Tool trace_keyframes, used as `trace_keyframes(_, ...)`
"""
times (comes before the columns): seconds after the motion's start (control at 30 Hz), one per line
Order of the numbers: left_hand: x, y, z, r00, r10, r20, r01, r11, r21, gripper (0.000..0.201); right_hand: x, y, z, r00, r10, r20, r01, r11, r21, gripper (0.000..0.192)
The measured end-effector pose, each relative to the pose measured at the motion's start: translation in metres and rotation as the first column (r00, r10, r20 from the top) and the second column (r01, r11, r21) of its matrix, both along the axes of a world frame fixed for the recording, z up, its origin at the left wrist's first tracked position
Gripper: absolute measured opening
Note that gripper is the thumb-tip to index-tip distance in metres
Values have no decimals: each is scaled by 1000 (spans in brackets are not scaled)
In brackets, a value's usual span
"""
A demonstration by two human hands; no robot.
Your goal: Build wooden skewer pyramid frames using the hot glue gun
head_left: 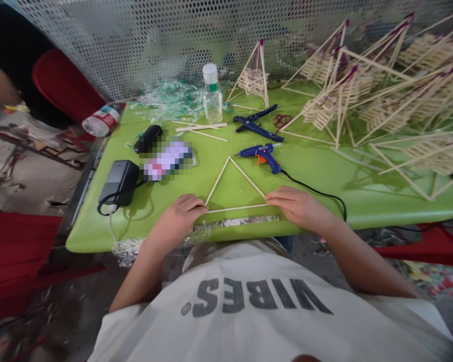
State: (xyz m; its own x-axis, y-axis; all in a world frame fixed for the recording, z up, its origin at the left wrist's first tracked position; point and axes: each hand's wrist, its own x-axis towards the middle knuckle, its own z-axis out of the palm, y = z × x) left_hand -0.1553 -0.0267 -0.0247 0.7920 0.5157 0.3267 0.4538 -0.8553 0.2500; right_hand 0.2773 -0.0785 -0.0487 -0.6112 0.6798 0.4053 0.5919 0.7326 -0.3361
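Both hands [181, 216] on stick triangle [234, 187]

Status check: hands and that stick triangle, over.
Left hand and right hand pin the stick triangle base corners. Flat on green table. Glue gun just beyond.

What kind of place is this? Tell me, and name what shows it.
Probably an informal craft workbench: a green table with a blue glue gun, pliers and stacks of finished stick frames. Both hands, left hand and right hand, press a stick triangle.

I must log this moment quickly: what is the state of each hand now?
Left hand: fingers pressing the left corner of the thin wooden stick triangle.
Right hand: fingers pressing its right corner.
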Motion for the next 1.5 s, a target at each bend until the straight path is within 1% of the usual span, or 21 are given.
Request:
trace_keyframes(0.23, 2, -3, 1, 1000, -9, 16, 8, 999, 49, 57, -4, -1, -1, 1000, -3, 5, 2, 996, 94, 35)
trace_keyframes(0.53, 2, -5, -4, 1000, 28, 2, -28, 998, 53, 54, -2, -1, -1, 1000, 0, 18, -1, 996, 87, 35)
trace_keyframes(0.63, 2, -5, -6, 999, 28, 17, -29, 998, 54, 56, -3, -2, -1, 1000, -3, 15, 2, 996, 84, 37)
trace_keyframes(0.9, 3, -6, -9, 997, 53, 60, -56, 997, 50, 52, -1, -3, 1, 1000, 25, 8, -25, 998, 65, 37)
trace_keyframes(1.1, 4, -6, -10, 995, 38, 94, -42, 998, 42, 53, -2, -3, 0, 1000, 23, 20, -24, 997, 75, 37)
trace_keyframes(1.27, 4, -5, -9, 995, 24, 97, -29, 999, 45, 54, -2, -4, -1, 1000, 9, 12, -9, 997, 81, 36)
trace_keyframes(1.43, 2, -6, -10, 997, 43, 68, -46, 998, 45, 54, -1, -4, -1, 1000, 5, -10, -5, 998, 64, 39)
trace_keyframes(1.5, 0, -6, -11, 997, 53, 57, -55, 998, 36, 55, -2, -5, -2, 1000, 0, -12, 1, 997, 77, 38)
